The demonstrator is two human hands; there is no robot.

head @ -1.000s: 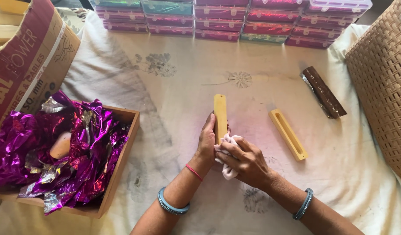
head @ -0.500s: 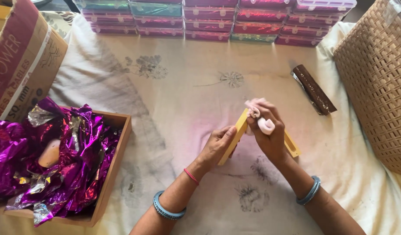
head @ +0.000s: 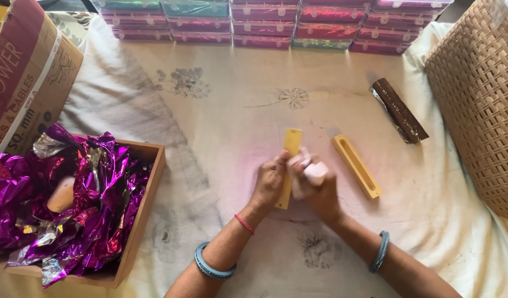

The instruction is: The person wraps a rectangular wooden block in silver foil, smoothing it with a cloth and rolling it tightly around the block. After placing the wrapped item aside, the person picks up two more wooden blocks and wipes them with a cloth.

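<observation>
My left hand (head: 269, 182) grips a long yellow wooden mould piece (head: 291, 144) that lies on the cream cloth. My right hand (head: 316, 185) is pressed against the mould's right side and closed on a pale pink-white lump (head: 314, 172). A second yellow mould piece (head: 357, 166), with a slot along its length, lies just to the right of my right hand. A dark brown stick on a foil wrapper (head: 399, 110) lies farther right.
A wooden box (head: 146, 215) full of crumpled purple foil (head: 83, 193) sits at the left, with a cardboard carton (head: 28, 77) behind it. Stacked pink and green flat boxes (head: 276, 22) line the far edge. A woven basket (head: 480, 99) stands at the right.
Both hands came back down toward me with the yellow piece, which was raised and tilted half a second ago. The right hand with the pale lump now presses against it.
</observation>
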